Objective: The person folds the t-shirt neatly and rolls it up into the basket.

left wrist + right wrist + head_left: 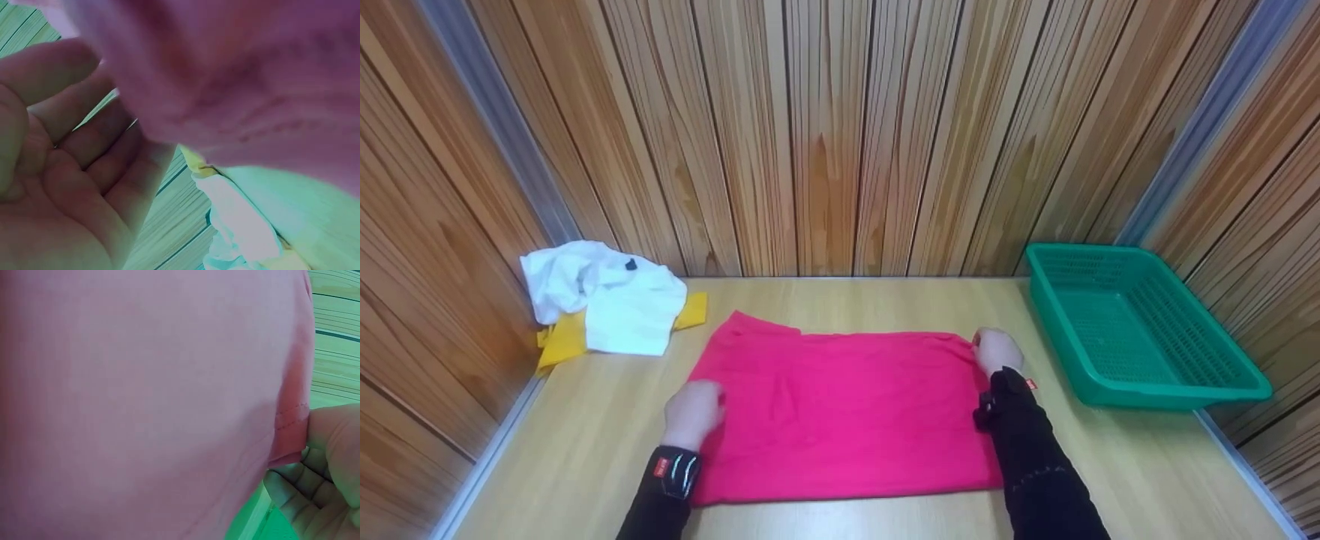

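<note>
A bright pink garment (855,412) with stitched hems, which looks like a folded T-shirt, lies spread on the table before me. My left hand (692,412) is at its left edge, fingers bent. In the left wrist view the thumb and fingers (93,132) meet the pink cloth (236,84), which hides some fingertips. At the upper right corner my right hand (997,351) pinches the garment. The right wrist view shows the thumb (332,430) on the stitched hem (291,430) and the other fingers curled below it.
A green plastic basket (1076,330) stands at the right by the wall. At the back left, a crumpled white cloth item (622,307) lies on a yellow one (564,341). Wood-panelled walls (825,150) enclose the wooden table (585,435) at the back and both sides.
</note>
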Tool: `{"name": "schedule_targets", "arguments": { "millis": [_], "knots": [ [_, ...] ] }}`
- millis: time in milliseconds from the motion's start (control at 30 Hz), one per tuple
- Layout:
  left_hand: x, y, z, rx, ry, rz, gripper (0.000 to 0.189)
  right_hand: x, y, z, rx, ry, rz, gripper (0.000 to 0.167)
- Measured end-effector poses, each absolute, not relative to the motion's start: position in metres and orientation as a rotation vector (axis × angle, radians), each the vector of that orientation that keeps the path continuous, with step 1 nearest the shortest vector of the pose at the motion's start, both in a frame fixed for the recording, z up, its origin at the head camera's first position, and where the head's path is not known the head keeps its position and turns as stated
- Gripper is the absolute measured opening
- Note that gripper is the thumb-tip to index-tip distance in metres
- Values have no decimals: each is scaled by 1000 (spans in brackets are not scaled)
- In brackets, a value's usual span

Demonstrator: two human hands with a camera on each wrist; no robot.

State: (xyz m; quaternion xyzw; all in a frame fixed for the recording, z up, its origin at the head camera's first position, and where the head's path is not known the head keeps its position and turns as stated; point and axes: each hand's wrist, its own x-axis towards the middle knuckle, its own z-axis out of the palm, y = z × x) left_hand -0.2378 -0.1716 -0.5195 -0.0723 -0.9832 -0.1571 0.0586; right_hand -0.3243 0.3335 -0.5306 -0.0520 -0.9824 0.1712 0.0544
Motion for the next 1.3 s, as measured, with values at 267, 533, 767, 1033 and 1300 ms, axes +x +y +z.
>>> {"name": "schedule_targets", "arguments": {
  "millis": [267,533,767,1033,1300],
  "knots": [
    [-269,-182,-507,-72,-2966,-669,8,-324,334,-531,-166,-2979,524,6],
    [-303,-184,-498,133,-2850,-787,20,-320,332,-531,-156,-2946,526,6],
    [-314,-180,-507,189,-2798,-870,23,-318,333,-533,-148,-2920,528,6],
    [-309,-177,-516,234,-2840,-997,26,-319,333,-535,-127,-2912,512,8],
    [-307,-176,-524,294,-2840,-974,20,-319,332,-535,-142,-2924,512,8]
  ]
}}
